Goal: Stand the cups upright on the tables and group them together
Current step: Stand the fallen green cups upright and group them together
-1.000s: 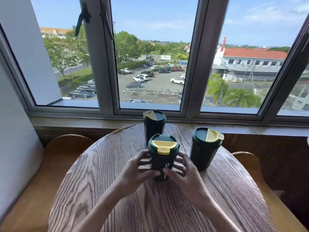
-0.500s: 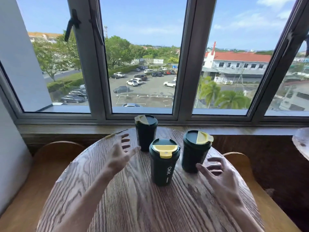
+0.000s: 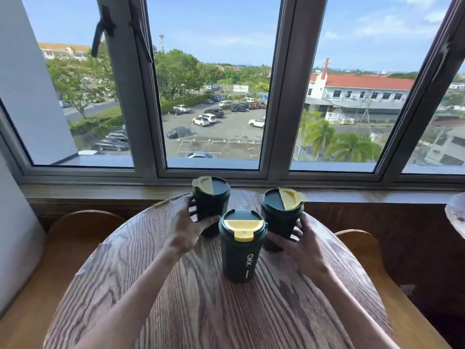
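A wide window (image 3: 211, 96) with grey metal frames fills the upper part of the view, its panes looking out on a car park, trees and a red-roofed building. Below it runs a wooden sill (image 3: 100, 193) with a worn, streaked grain. The round worktop (image 3: 206, 311) takes up the lower half; it is dark wood with bold, wavy oak-like grain and a slightly glossy surface. Curved, smooth, lighter wooden chair backs (image 3: 80, 222) show at either side of it.

Three cups stand upright on the far half of the worktop, close together in a triangle. Each is a tapered cylinder with a dark green, matt body and a round dark lid bearing a yellow flip tab. The near cup (image 3: 242, 250) stands free between the two arms, with "OKK" printed in white down its side. The far left cup (image 3: 210, 202) sits near the worktop's back edge; the right cup (image 3: 281, 217) is just beside the near one.

The left hand (image 3: 186, 225) is curled round the left side of the far left cup, fingers and thumb wrapped on its body. The right hand (image 3: 302, 244) is curled in the same way on the lower right side of the right cup, fingers spread against its wall.
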`<state>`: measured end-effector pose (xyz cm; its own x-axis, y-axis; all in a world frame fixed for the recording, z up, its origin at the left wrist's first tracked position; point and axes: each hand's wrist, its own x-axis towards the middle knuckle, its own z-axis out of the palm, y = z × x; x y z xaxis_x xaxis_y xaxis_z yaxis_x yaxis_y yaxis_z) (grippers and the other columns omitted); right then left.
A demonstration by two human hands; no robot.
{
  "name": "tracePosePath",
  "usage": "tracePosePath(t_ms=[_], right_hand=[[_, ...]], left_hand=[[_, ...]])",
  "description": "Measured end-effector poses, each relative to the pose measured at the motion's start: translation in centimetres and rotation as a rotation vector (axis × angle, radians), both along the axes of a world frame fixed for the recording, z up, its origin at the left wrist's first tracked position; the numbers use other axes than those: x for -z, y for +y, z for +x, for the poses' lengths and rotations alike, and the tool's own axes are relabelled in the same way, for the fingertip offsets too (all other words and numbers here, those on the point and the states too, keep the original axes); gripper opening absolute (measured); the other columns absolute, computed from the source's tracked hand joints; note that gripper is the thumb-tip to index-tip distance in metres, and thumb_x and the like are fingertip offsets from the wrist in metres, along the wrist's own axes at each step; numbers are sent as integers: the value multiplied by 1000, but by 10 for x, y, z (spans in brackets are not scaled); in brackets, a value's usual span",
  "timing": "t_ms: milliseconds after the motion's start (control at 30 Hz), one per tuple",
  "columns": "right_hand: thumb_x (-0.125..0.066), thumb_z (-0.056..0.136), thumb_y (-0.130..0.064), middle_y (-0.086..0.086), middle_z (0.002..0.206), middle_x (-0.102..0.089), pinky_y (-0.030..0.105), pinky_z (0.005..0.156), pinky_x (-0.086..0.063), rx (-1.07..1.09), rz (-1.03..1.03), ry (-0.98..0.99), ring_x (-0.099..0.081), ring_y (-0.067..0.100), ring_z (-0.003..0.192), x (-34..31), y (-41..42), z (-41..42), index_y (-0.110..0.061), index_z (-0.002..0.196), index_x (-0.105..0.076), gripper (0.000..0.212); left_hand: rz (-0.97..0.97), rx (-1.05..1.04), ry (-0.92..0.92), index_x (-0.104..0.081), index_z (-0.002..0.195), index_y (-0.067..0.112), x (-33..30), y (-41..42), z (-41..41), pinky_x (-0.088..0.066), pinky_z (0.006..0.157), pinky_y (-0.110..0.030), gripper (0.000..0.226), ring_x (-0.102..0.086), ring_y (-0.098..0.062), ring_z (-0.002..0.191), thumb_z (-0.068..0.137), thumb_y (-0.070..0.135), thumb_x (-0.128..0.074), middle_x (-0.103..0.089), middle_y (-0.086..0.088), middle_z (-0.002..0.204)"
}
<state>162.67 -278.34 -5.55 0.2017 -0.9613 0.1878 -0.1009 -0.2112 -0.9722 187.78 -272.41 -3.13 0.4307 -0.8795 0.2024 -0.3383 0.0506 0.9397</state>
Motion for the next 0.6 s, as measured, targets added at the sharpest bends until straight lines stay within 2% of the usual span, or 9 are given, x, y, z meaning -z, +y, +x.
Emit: tracePosePath(t_ms=[33, 100, 200, 267, 333, 400, 500, 567, 600], right_hand=[[-81, 69, 4, 2, 111, -66, 32, 78, -58, -38, -11, -9, -66, 17, 96, -2, -4, 4, -23, 118, -48, 65], [-75, 73, 11, 2, 106, -65, 24, 69, -58, -116, -16, -9, -66, 16, 89, -6, -12, 14, -22, 117, -48, 61], [-69, 73, 21, 0, 102, -66, 18, 61, -55, -223, 16, -31, -63, 18, 85, -6, -19, 26, -26, 108, -55, 61], [-70, 62, 14, -2, 99, -67, 21, 56, -55, -270, 49, -64, -63, 15, 82, -5, -20, 33, -25, 106, -57, 60], [-66, 55, 6, -3, 95, -69, 22, 52, -54, -289, 65, -89, -63, 11, 79, -2, -21, 36, -25, 105, -57, 59], [-65, 55, 3, -4, 95, -69, 19, 55, -53, -291, 46, -90, -64, 9, 80, -1, -23, 38, -27, 107, -57, 61], [-66, 55, -1, -7, 93, -70, 14, 57, -51, -307, 14, -60, -65, 8, 83, 0, -23, 37, -26, 109, -54, 61], [-70, 52, -12, -6, 95, -70, 17, 60, -51, -323, 3, -31, -66, 9, 84, -3, -22, 36, -28, 111, -51, 64], [-71, 50, -18, -4, 97, -69, 19, 61, -51, -322, 1, -22, -67, 11, 84, -4, -21, 36, -29, 112, -50, 66]], left_hand=[[-3, 1, 17, -49, 128, 8, 6, 3, 4, -53, 84, -25, 68, -63, -17, 103, 70, 12, -84, -64, -6, 123], [-2, 11, 34, -50, 126, 9, 12, 10, 7, -55, 75, -16, 66, -63, -9, 100, 69, 12, -84, -65, 0, 119], [-33, 35, -6, -51, 124, 9, 17, 16, 2, -55, 70, -12, 63, -62, -5, 100, 70, 9, -83, -65, 5, 114], [-39, 33, -11, -51, 124, 9, 18, 13, -3, -54, 67, -7, 61, -60, 1, 96, 72, 5, -81, -63, 9, 111], [-46, 29, -36, -50, 126, 9, 17, 11, -7, -53, 68, -5, 61, -63, -8, 100, 73, 6, -81, -65, 4, 115], [-55, 13, -58, -51, 127, 10, 19, 9, -8, -53, 69, -6, 62, -64, -13, 104, 74, 8, -81, -66, 2, 117], [-60, 29, -43, -52, 126, 8, 22, 7, -7, -55, 71, -9, 59, -64, -8, 104, 74, 6, -81, -67, 5, 112], [-68, 42, -59, -52, 125, 7, 21, 6, -7, -54, 71, -8, 59, -63, -2, 100, 74, 6, -81, -65, 12, 108], [-63, 43, -69, -52, 124, 8, 20, 6, -6, -55, 71, -8, 58, -64, -5, 100, 74, 6, -81, -64, 14, 107]])
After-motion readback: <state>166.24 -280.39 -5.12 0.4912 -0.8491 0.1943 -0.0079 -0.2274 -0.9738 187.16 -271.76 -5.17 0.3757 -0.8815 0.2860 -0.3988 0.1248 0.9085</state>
